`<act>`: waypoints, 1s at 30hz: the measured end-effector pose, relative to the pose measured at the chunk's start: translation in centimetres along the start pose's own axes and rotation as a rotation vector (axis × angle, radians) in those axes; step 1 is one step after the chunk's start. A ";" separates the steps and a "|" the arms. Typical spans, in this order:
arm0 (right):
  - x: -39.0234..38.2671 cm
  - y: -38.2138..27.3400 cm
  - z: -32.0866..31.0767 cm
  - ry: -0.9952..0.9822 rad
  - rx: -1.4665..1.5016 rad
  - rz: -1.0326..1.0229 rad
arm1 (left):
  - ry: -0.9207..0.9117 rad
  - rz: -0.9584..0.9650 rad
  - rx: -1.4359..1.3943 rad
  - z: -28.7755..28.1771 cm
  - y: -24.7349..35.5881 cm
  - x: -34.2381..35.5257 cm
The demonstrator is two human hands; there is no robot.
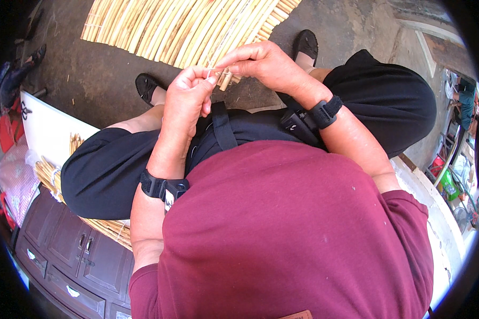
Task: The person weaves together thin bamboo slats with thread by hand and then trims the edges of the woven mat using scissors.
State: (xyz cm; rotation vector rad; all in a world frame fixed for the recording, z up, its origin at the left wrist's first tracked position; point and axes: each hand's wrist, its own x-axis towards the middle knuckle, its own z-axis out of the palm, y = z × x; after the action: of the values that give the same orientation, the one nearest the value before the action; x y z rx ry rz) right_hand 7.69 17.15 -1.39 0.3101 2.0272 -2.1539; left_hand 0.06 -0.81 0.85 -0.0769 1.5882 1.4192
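Observation:
My left hand (190,91) and my right hand (262,65) meet in front of my lap, fingertips close together. Both pinch a thin pale string (211,69) between thumb and fingers. Just below the fingertips, short cut ends of reed sticks (226,80) show, partly hidden by my right hand. Beyond the hands, a mat of pale yellow reed sticks (181,29) lies side by side across the floor, its near edge close to my fingers. How the string runs around the sticks is too small to make out.
Bundles of thin reeds (50,173) lie at my left beside a white board (53,125). A dark wooden cabinet (72,239) stands at the lower left. My shoes (148,87) rest on the grey floor (351,32) near the mat. Assorted items, including a green container (448,186), stand far right.

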 end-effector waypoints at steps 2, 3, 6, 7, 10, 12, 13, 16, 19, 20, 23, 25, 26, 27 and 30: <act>0.0 -0.1 -0.2 0.011 0.015 -0.020 | 0.008 0.052 0.008 0.1 0.1 -0.1; 0.0 -0.3 -0.3 -0.006 0.019 0.026 | 0.029 0.067 -0.001 0.1 0.3 -0.2; 0.1 -0.2 -0.9 0.037 0.036 0.083 | 0.068 0.052 -0.008 0.0 0.5 -0.3; 0.1 -0.1 -1.1 0.098 0.048 0.095 | 0.084 0.024 -0.005 0.0 0.5 -0.2; 0.2 0.2 -0.9 0.157 0.023 0.067 | 0.092 0.003 -0.055 0.0 0.4 -0.1; -0.1 -0.3 -0.1 0.126 -0.009 0.048 | 0.090 0.019 -0.054 -0.1 0.5 -0.1; -0.2 -0.6 0.2 0.094 -0.042 0.029 | 0.089 0.035 -0.054 -0.1 0.5 -0.2; -0.2 -1.0 0.3 0.059 -0.171 0.015 | 0.106 0.052 -0.076 0.0 0.6 -0.1; -0.2 -0.8 0.4 0.062 -0.192 -0.012 | 0.116 0.060 -0.089 0.0 0.5 -0.1; -0.2 -0.9 0.4 0.062 -0.193 -0.012 | 0.117 0.060 -0.089 0.0 0.6 -0.1; -0.3 -0.9 0.3 0.041 -0.228 -0.001 | 0.118 0.055 -0.085 0.0 0.6 -0.2; -0.3 -0.6 0.3 0.040 -0.219 -0.021 | 0.114 0.049 -0.080 0.0 0.6 -0.1; -0.3 -0.6 0.3 0.041 -0.219 -0.021 | 0.113 0.049 -0.080 0.1 0.6 -0.1; -0.3 -0.6 0.4 0.056 -0.212 -0.022 | 0.113 0.047 -0.081 0.0 0.6 -0.2; -0.2 -0.7 0.4 0.069 -0.198 -0.014 | 0.110 0.041 -0.078 0.0 0.6 -0.2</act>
State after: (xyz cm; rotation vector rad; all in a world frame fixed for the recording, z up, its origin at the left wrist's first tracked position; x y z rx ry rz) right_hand 7.72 16.78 -0.61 0.3476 2.2646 -1.9540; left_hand -0.19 -0.67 1.43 -0.1727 1.6313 1.5315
